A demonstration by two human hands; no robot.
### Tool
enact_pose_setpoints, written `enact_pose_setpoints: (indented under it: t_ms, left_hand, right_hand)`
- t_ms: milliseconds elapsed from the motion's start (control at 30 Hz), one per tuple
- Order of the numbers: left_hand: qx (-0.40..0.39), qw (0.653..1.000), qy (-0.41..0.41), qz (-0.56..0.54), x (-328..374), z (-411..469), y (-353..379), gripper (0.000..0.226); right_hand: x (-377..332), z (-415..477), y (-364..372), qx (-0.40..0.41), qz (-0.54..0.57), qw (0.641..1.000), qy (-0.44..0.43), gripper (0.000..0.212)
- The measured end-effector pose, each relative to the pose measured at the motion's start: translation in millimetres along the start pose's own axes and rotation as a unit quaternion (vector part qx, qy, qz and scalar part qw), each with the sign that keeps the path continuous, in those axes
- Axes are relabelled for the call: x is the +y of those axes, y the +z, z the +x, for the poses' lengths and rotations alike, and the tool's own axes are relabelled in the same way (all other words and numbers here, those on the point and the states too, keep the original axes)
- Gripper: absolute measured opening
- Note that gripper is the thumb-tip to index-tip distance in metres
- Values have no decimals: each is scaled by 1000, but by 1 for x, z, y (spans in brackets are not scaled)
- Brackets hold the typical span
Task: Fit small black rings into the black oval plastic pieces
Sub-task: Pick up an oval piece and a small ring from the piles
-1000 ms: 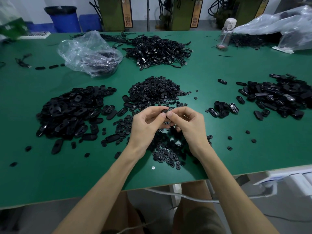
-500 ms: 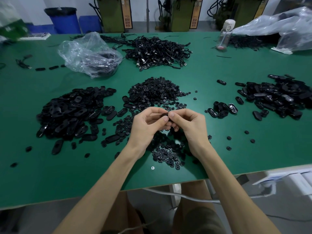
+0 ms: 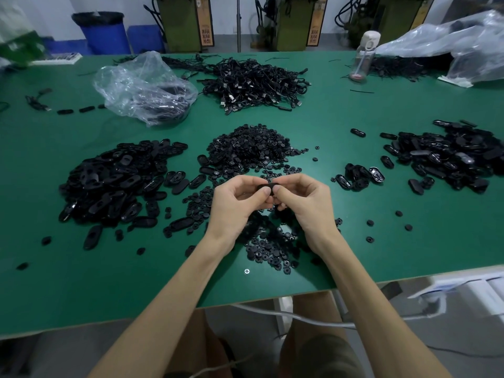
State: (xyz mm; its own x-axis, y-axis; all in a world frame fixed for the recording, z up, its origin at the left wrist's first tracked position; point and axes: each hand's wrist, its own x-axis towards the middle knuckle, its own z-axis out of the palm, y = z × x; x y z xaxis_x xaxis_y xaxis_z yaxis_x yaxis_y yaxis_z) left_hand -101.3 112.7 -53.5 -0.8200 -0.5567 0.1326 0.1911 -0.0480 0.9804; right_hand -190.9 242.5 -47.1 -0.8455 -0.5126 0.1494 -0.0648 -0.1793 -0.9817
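Head view: left hand [image 3: 234,207] and right hand [image 3: 306,207] both pinch one small black oval piece [image 3: 266,185] at centre; rings [image 3: 248,148] heaped at 12 o'clock; green bench [image 3: 81,296] surface shows toward its 6 o'clock edge.

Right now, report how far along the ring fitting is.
Apparently done: the right pile of oval pieces and the small cluster beside it. In hand: the left grip and right grip pinch one black piece between them. Left: the large left pile and the ring heap, so plenty remains.
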Motion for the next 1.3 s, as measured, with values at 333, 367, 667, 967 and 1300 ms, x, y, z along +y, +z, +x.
enact_pose_setpoints:
  t_ms: [333, 367, 667, 967, 1300]
  left_hand:
    - [16, 996, 15, 91, 0, -1, 4, 16]
    - [23, 994, 17, 110, -1, -1, 4, 17]
    - [25, 988, 33, 152, 1, -1, 5, 21]
    - [25, 993, 49, 105, 5, -2, 4, 15]
    - [28, 982, 69, 171, 13, -2, 5, 13]
  right_hand:
    - [-2, -3, 2, -9, -28, 1000, -4, 10]
    - [-2, -3, 3, -12, -33, 999, -4, 11]
    - [-1, -2, 4, -2, -88, 996, -5, 14]
    - [-9, -3, 2, -1, -32, 999, 12, 8]
    - [-9, -1, 0, -13, -13, 999, 40, 12]
